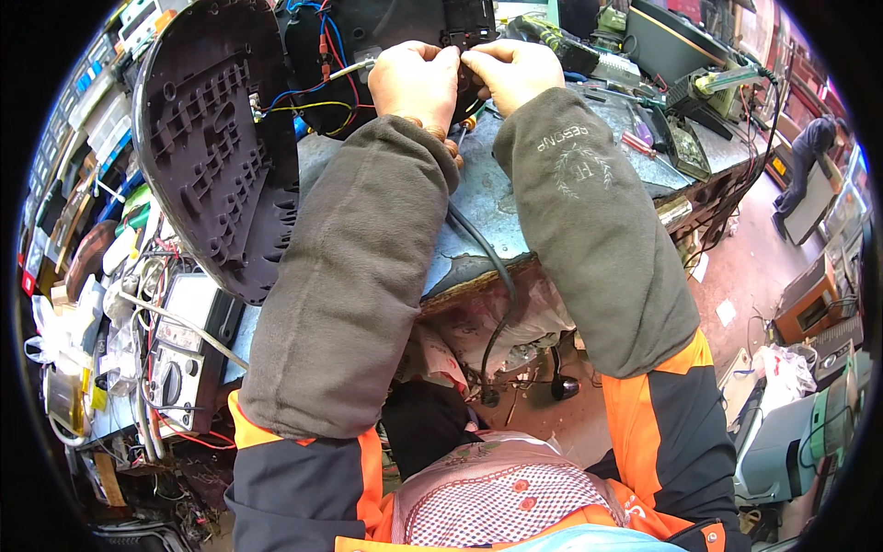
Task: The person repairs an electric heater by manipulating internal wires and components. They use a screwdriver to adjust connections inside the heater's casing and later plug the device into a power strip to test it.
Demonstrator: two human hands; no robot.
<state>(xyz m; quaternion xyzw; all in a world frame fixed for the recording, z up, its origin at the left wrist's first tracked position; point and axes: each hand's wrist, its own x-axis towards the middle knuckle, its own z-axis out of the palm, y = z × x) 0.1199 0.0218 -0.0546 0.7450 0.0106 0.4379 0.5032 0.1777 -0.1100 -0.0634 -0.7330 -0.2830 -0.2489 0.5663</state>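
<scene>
At the far edge of the bench, my left hand (418,83) and my right hand (517,74) come close together over a black appliance body (308,41). Fingers of both hands are pinched at its dark fittings; whatever lies between the fingertips is too small and too hidden to name. Red, blue and yellow wires (333,69) run from the body beside my left hand. They reach toward a large dark plastic cover (221,147), which is tilted up at the left with its ribbed inside showing. Below my hands lies a thin tool (467,124), partly covered by my sleeve.
An analog multimeter (179,373) with leads stands at the left among cluttered parts. A black cable (492,258) hangs over the worn bench edge (478,281). Circuit boards and tools (685,147) crowd the right side. Farther right, a person (809,161) bends over in the aisle.
</scene>
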